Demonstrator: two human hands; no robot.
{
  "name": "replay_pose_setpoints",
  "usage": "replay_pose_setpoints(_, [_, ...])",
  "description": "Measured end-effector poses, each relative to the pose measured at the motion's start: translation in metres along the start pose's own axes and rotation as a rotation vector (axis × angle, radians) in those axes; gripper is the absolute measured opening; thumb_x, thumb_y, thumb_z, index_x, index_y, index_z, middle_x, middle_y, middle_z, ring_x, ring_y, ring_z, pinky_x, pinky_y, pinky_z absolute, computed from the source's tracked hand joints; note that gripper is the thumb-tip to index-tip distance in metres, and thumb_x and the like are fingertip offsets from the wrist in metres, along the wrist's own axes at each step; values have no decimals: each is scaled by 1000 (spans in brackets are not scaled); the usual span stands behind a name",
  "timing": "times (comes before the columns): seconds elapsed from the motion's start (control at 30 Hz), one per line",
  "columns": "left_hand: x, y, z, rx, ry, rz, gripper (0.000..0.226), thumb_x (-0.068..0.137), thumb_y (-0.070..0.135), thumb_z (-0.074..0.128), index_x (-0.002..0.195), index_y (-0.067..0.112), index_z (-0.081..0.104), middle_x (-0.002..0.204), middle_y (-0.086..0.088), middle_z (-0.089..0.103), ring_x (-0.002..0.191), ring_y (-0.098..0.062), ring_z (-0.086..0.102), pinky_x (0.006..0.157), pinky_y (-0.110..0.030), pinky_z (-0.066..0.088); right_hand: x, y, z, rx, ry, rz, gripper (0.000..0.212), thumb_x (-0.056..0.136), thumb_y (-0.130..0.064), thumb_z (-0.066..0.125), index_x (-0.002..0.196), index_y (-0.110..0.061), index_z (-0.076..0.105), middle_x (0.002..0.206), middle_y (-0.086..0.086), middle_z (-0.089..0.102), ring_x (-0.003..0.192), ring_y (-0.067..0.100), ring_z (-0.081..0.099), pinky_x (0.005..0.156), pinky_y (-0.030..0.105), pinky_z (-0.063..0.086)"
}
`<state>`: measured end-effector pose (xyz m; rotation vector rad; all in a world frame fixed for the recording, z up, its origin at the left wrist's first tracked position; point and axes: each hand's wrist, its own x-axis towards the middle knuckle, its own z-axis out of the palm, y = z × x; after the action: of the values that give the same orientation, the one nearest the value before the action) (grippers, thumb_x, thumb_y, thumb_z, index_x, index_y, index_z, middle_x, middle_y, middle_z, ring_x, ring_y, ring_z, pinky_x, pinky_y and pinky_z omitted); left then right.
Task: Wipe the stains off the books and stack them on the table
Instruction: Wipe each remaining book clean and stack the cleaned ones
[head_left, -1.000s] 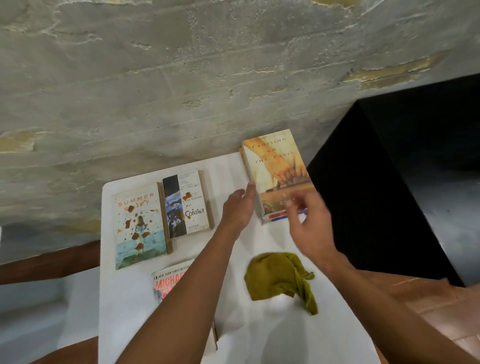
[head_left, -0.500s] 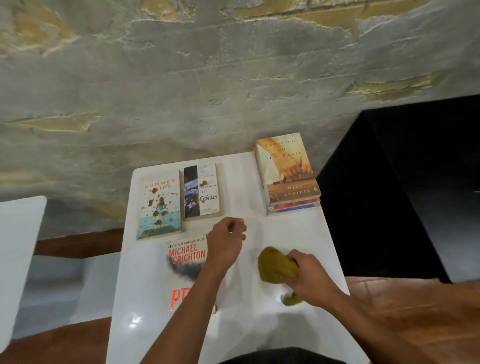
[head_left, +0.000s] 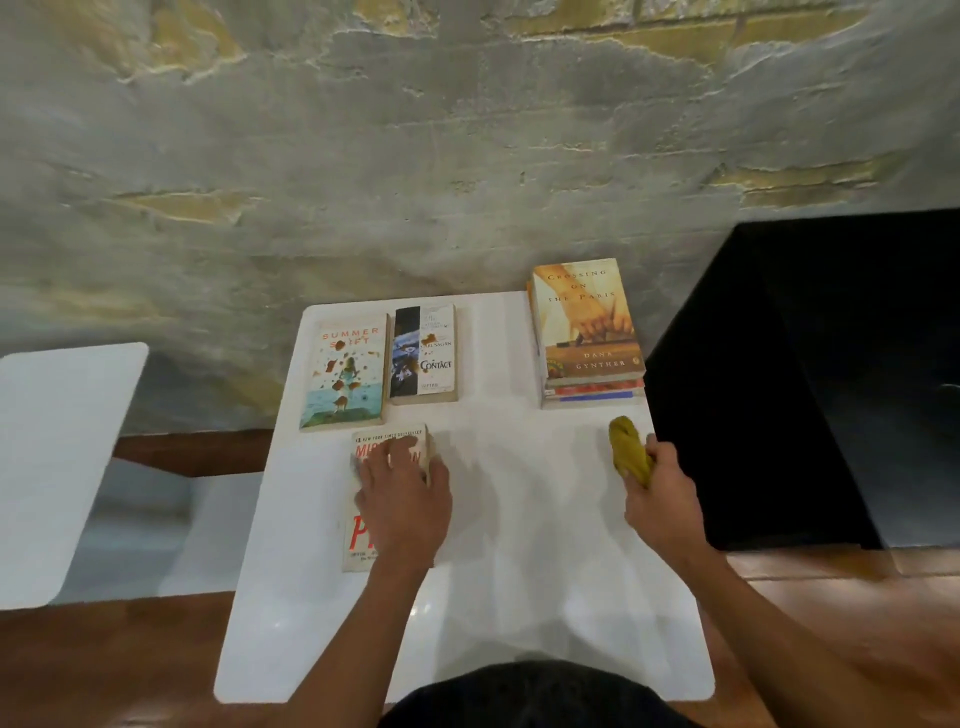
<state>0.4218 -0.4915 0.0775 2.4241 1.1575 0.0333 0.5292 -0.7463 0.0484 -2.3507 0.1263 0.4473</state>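
Down on the white table (head_left: 519, 597), the left hand (head_left: 402, 499) lies over the Crichton paperback (head_left: 363, 519) at the near left, fingers spread across its cover and thumb hooked round its right edge, so it grips the book. Off to the right, the right hand (head_left: 662, 493) is fisted round a bunched olive cloth (head_left: 628, 449), which pokes up out of the fist near the table's right edge, just in front of the stack (head_left: 589, 332). That stack sits at the far right corner with "Crossing on the Paris" on top. At the far left, Summer Swift (head_left: 345, 376) lies flat with brown stains spattered over its cover, and Contact (head_left: 425, 353) lies just beside it to the right, also spotted. A rough plastered wall (head_left: 415, 156) rises behind the table.
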Motion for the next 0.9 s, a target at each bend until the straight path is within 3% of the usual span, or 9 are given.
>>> replay_pose_setpoints(0.07, [2, -10, -2, 67, -90, -75, 45, 98, 41, 51, 135, 15, 49, 148, -12, 43, 136, -35, 38, 108, -54, 39, 4, -2, 14, -180, -98, -54, 54, 95, -12, 54, 145, -21, 35, 130, 8, 57, 102, 35, 63, 80, 39, 48])
replay_pose_setpoints(0.17, [3, -26, -6, 85, -132, -123, 41, 100, 46, 43, 125, 16, 54, 138, -10, 51, 123, -31, 48, 101, -51, 45, 0, -13, 36, -398, -241, -161, 75, 90, -5, 49, 156, -27, 20, 159, -2, 24, 115, 35, 60, 80, 38, 46])
replay_pose_setpoints(0.4, [1, -57, -16, -34, -122, -97, 35, 102, 44, 45, 127, 23, 55, 128, -2, 58, 111, -20, 59, 91, -44, 57, -38, -47, 82, -653, -514, -475, 73, 93, -6, 47, 158, -26, 19, 166, -7, 10, 152, 15, 15, 109, 31, 38])
replay_pose_setpoints(0.47, [2, -63, -16, -19, -132, -74, 32, 101, 42, 47, 126, 24, 56, 125, -1, 59, 107, -18, 61, 88, -41, 58, -46, -45, 93, -634, -607, -471, 68, 93, -10, 47, 155, -29, 28, 164, -8, 20, 150, 17, 22, 113, 33, 36])
replay_pose_setpoints(0.57, [4, -67, -18, -5, -153, -49, 33, 100, 40, 52, 128, 24, 56, 124, -1, 59, 107, -18, 61, 86, -38, 59, -50, -51, 99, -485, -648, -359, 38, 94, -23, 49, 129, -33, 58, 129, -5, 64, 114, 22, 61, 95, 36, 52])
replay_pose_setpoints(0.63, [6, -67, -20, -26, -159, -41, 33, 100, 38, 53, 130, 24, 57, 126, 0, 57, 108, -18, 60, 84, -34, 58, -47, -67, 91, -270, -621, -218, 20, 92, -17, 48, 101, -20, 66, 98, 1, 70, 90, 22, 67, 79, 35, 56])
replay_pose_setpoints(0.73, [8, -69, -22, -71, -192, -32, 32, 100, 36, 53, 129, 24, 58, 127, -1, 56, 106, -16, 61, 80, -28, 55, -43, -85, 72, 218, -587, 94, 25, 94, -5, 48, 87, -11, 71, 82, 9, 72, 70, 20, 69, 60, 31, 57])
replay_pose_setpoints(0.83, [8, -66, -27, -122, -220, -56, 31, 101, 38, 52, 127, 23, 60, 125, 0, 58, 103, -17, 63, 78, -23, 52, -37, -94, 56, 454, -576, 185, 17, 97, -19, 59, 108, -11, 69, 93, 13, 75, 86, 30, 73, 76, 43, 61])
replay_pose_setpoints(0.9, [9, -57, -35, -211, -141, -86, 30, 103, 37, 50, 125, 21, 60, 123, 1, 56, 107, -17, 62, 81, -21, 50, -36, -107, 52, 558, -568, 168, 22, 94, -27, 66, 114, -18, 67, 100, 10, 76, 93, 31, 72, 83, 49, 60])
